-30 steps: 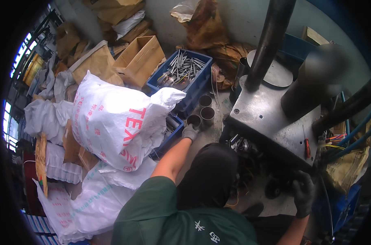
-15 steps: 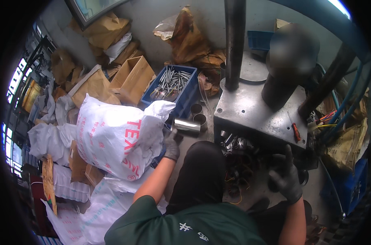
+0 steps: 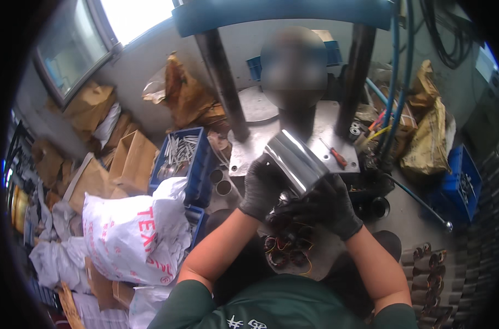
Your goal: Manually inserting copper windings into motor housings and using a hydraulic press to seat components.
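Grip closed, your left hand [image 3: 259, 186] curled round the shiny tube [image 3: 295, 163] and your right hand [image 3: 333, 207] cupped its lower end, lifted and tilted before the press plate [image 3: 248, 148], while two other tubes [image 3: 223, 187] stood untouched beside the blue bin [image 3: 199, 183].

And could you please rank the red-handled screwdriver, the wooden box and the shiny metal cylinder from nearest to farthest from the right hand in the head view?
From the right hand:
1. Shiny metal cylinder: nearest, up against that hand.
2. Red-handled screwdriver: just beyond, on the metal plate.
3. Wooden box: farthest, well over to the left.
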A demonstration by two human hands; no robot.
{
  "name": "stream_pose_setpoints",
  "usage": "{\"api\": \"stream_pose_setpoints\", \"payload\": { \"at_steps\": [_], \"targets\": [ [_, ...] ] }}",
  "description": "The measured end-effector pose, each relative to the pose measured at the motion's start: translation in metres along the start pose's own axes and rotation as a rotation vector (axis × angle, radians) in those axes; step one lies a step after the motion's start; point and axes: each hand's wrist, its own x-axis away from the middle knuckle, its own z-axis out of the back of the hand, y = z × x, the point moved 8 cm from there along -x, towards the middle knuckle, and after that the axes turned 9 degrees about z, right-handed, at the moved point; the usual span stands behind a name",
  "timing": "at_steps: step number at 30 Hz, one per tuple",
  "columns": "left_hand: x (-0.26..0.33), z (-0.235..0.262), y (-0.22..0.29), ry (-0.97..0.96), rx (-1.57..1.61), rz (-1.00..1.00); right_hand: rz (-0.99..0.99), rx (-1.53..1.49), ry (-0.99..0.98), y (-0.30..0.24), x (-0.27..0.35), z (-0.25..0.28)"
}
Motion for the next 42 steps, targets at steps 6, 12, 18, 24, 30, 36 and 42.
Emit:
{"api": "stream_pose_setpoints", "payload": {
  "at_steps": [6, 12, 18, 24, 30, 36, 42],
  "targets": [
    [-0.015, -0.003, -0.06, -0.041, -0.193, -0.031, -0.048, -0.431, 0.014, 0.022, 0.0, 0.034],
    [-0.008, -0.017, -0.072, -0.061, -0.221, -0.033, -0.115, -0.58, 0.08, 0.03, 0.009, 0.032],
    [-0.007, 0.014, -0.085, -0.095, -0.089, 0.193, -0.072, -0.546, 0.172, 0.035, -0.001, 0.021],
    [0.009, 0.025, -0.04, 0.104, 0.215, 0.078, -0.11, -0.147, 0.28, 0.048, 0.002, 0.019],
    [0.073, 0.107, 0.117, 0.352, 0.151, -0.319, 0.133, 0.113, 0.159, 0.012, 0.023, 0.022],
    [0.343, 0.286, 0.465, 0.428, 0.1, -1.313, 0.024, 0.008, 0.214, 0.02, 0.005, 0.039],
    [0.313, 0.361, 0.463, 0.98, 0.042, -1.146, 0.112, 0.233, 0.214, 0.021, 0.014, 0.04]
  ]
}}
